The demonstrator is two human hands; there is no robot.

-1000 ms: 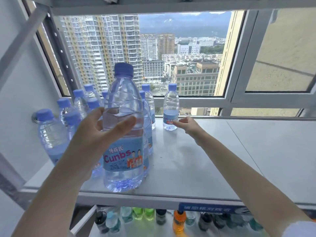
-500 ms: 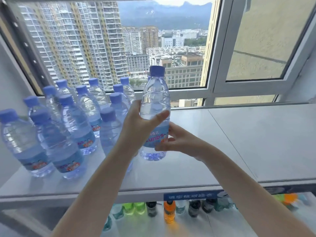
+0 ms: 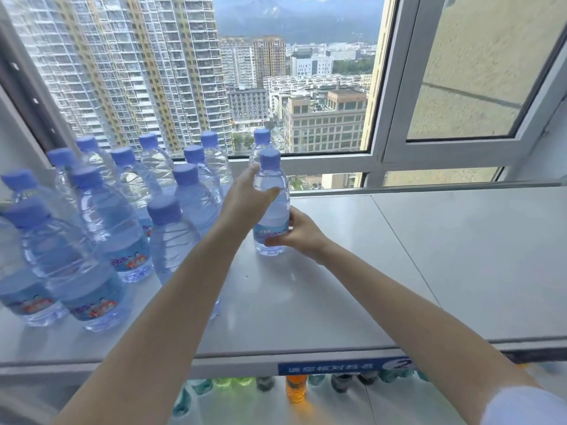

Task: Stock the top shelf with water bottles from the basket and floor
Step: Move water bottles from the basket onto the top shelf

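Bottle (image 3: 272,207) stands upright mid-shelf (image 3: 399,271), both hands' grips clamped on it, open shelf rightward.

A shop: stocked shelf (image 3: 337,302) with blue price label (image 3: 343,367), drinks (image 3: 296,388) below.

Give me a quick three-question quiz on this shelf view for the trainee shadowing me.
1. True or false: the water bottle held by both hands stands upright on the top shelf.
2. Which hand holds it at its label: A) the left hand, B) the right hand?
3. On which side of the shelf is the group of stocked bottles crowded?

Key:
1. True.
2. B; the left hand wraps the upper body.
3. The left side; the right part is bare.
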